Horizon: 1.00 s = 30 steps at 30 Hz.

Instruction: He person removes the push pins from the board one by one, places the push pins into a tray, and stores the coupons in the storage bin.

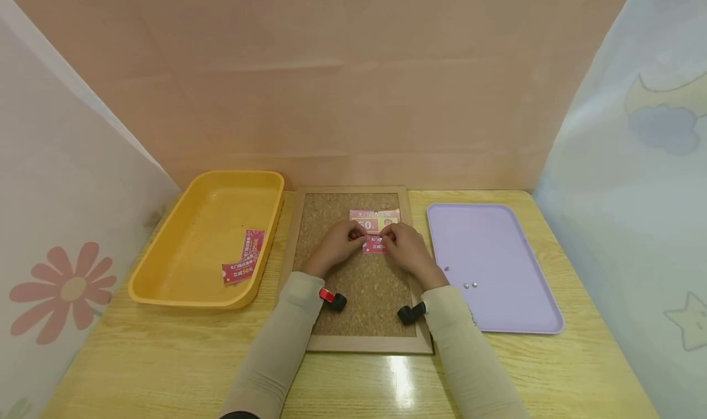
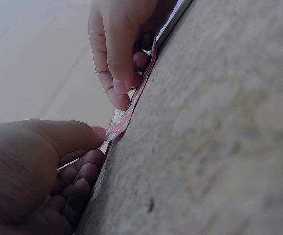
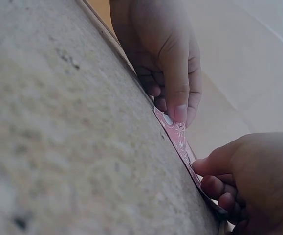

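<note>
- Tan backdrop (image 1: 353, 100) closes off the far side, with printed sheets (image 1: 72, 222) at left and right; everything stands on a pale wooden table (image 1: 353, 382).
- Framed cork board (image 1: 353, 308) lies in the middle, directly before the person, likely so both hands can work over it.
- Far coupon (image 1: 369, 224) lies on the board's far right part; near coupon (image 1: 373, 247) is just on its near side, between the hands.
- Left hand (image 1: 334, 244) pinches the near coupon's left end with the thumb on top; right hand (image 1: 409, 247) pinches it further right. Held at two places, the bowed slip is probably kept from turning. Whether the right fingertips also hold a pin, I cannot tell.
- Yellow tray (image 1: 199, 241) at left keeps two loose coupons (image 1: 239, 272) together.
- Lilac tray (image 1: 497, 253) at right bears small metallic pieces (image 1: 466, 286) on its near left part, seemingly for the right hand's easy reach.
</note>
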Motion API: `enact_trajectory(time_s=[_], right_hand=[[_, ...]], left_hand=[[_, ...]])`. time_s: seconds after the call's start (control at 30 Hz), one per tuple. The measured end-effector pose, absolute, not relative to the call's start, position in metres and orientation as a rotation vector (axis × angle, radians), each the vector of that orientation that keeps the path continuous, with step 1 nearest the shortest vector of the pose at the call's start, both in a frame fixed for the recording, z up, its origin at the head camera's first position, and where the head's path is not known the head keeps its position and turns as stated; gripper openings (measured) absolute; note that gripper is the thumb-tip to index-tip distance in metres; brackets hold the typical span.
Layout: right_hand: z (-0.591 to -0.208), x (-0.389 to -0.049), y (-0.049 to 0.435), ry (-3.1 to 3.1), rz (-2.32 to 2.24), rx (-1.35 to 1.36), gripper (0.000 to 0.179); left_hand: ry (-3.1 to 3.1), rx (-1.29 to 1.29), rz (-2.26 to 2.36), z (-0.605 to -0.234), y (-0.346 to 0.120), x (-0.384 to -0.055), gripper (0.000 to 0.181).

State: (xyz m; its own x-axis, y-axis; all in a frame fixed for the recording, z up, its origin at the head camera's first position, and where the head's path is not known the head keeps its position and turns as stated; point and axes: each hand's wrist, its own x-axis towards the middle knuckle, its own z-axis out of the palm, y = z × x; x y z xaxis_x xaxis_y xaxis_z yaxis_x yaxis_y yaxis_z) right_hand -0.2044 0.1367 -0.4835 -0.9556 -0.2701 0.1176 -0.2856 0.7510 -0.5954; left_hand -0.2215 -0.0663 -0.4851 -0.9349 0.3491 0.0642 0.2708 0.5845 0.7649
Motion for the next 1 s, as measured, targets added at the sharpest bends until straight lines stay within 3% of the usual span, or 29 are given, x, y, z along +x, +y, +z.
enact_trajectory(time_s=[1.0], right_hand=[[-0.4861,-0.2056,0.1354,-2.903,0.9,0.441,0.016]], left_hand=[[2.716,0.518,1.288,-0.4874,-0.0642,-0.223,0.008]])
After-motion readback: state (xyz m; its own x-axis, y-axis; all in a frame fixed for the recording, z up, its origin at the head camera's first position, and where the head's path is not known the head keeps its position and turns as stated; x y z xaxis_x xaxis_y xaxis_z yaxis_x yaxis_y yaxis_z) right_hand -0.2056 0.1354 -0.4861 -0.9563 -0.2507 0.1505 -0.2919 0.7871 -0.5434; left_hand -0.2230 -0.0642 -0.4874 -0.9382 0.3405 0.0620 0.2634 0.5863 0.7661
